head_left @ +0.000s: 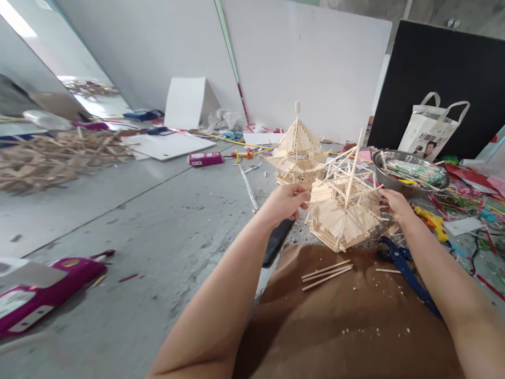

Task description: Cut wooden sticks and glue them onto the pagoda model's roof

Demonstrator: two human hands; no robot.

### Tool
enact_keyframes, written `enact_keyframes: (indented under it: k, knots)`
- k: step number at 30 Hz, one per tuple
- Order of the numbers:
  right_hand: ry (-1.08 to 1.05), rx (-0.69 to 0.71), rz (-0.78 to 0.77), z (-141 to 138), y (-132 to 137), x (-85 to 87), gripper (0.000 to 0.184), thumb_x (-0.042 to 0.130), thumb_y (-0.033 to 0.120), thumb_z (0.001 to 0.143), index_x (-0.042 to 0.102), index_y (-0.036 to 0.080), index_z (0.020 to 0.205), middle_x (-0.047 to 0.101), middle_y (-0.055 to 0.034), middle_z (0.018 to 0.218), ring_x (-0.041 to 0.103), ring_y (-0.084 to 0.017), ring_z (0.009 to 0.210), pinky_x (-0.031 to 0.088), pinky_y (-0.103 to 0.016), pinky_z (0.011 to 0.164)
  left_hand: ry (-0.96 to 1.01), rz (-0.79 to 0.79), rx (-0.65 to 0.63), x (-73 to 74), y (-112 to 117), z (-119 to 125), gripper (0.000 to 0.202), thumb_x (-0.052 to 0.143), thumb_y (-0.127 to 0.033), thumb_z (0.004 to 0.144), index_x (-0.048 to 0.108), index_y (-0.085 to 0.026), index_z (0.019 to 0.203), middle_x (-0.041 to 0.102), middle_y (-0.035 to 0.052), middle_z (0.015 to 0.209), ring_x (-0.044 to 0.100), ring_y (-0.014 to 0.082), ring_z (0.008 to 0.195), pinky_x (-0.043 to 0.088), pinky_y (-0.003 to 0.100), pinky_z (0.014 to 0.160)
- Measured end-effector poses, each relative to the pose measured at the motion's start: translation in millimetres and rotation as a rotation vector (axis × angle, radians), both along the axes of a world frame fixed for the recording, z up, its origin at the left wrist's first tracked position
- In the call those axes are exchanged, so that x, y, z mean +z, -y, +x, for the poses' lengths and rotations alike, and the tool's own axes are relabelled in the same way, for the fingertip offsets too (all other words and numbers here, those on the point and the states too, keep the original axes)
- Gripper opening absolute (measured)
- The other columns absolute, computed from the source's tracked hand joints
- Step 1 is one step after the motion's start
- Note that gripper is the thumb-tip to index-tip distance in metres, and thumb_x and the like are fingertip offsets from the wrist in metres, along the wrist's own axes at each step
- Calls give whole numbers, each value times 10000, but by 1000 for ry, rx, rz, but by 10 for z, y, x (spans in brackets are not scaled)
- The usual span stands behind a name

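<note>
Between my two hands is a pavilion model built of thin wooden sticks, its upper roof a bare frame around a tall upright stick. My left hand pinches its left edge, and my right hand grips the right edge. Just behind stands a second stick pavilion with a full pointed roof. Several loose sticks lie on the brown cloth in front of me. Blue-handled pliers lie by my right forearm. A dark phone-like slab is partly hidden by my left wrist.
A metal bowl of bagged sticks stands at right, near a white tote bag and a yellow glue gun. Purple power strips lie on the grey floor. A pile of wooden pieces is at far left. White panels stand behind.
</note>
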State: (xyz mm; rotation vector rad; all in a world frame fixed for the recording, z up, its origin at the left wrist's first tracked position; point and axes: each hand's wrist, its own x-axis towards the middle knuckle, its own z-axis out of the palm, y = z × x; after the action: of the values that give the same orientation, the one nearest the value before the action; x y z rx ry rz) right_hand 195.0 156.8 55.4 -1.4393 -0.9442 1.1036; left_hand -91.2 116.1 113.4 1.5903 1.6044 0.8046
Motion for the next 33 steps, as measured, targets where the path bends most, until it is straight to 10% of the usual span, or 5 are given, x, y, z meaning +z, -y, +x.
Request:
enact_keyframes:
  k: [11,27,33]
  knots:
    - [-209,26,-20,0,-66,-52,48,580,124,630,541,151,632,575,25,531,523,-97,467,446,-232,474,476,-188,4,27,-19,-79,171,568,-291,726,539,-162,834,647,39,590,587,120,447,454,208,431]
    - [-231,-7,-10,116,387,-32,80,591,138,615,573,153,691,608,15,624,543,-101,509,471,-243,483,915,-43,-43,-152,-122,-35,267,596,-150,642,554,-121,904,685,82,759,653,162,720,516,268,678]
    - [-226,-2,9,144,536,-60,106,610,166,620,539,173,699,576,40,600,536,-92,511,497,-261,535,796,-42,53,-189,-116,101,146,576,-149,635,564,-141,780,656,38,694,628,125,624,477,232,572]
